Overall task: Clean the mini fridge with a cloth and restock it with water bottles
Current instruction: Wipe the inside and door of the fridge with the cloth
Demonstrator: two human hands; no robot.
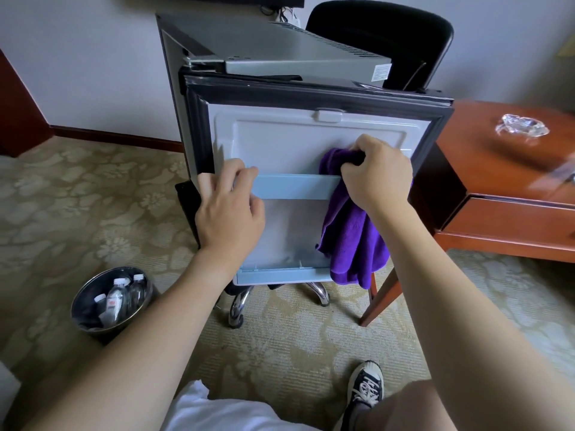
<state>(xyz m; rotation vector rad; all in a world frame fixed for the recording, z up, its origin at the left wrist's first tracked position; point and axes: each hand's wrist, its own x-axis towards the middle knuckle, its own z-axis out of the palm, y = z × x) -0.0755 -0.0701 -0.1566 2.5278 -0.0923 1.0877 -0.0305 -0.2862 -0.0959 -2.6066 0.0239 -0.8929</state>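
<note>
We see a round metal bin (88, 309) holding 3 water bottles (117, 301) on the carpet, while our right hand (378, 172) bunches a purple cloth (348, 234) against the open fridge door (280, 135) and our left hand (228, 209) grips its shelf rail (295, 186).

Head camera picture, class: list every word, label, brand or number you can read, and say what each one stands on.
No text can be read here.
Sticker on the mini fridge, at its right top corner: print too small.
Labels on the water bottles in the metal bin: red marks, blurred.
Shoe: no readable brand.
</note>
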